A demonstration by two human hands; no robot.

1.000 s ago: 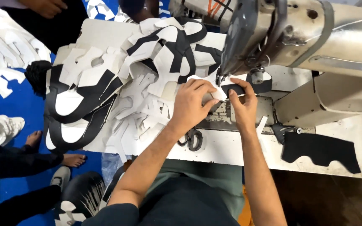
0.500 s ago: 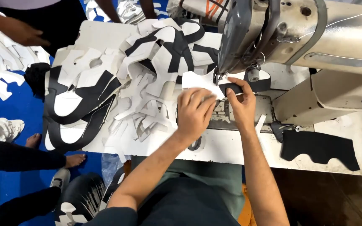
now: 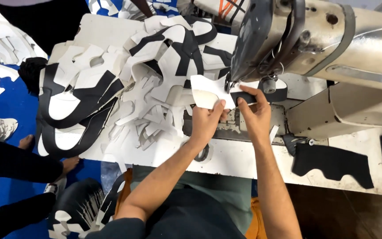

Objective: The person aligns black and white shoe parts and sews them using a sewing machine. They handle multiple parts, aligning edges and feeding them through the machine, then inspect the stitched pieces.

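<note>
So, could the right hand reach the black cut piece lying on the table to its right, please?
Probably yes: the right hand has open white table between it and the black piece, though it now pinches the workpiece.

I sit at a white, scuffed work table (image 3: 244, 161) whose top runs across my view, its front edge just above my lap. A big cream-grey industrial sewing machine body (image 3: 332, 40) stands on it to my right. A flat black cut piece of material (image 3: 332, 161) lies on the table's right part, and a heap of white and black cut shapes (image 3: 124, 88) covers its left half. Below the table to my left the floor is bright blue (image 3: 5, 110), with more white cut pieces (image 3: 1, 31) scattered on it and someone's bare feet (image 3: 45, 152) resting there. The light is even and soft.
</note>
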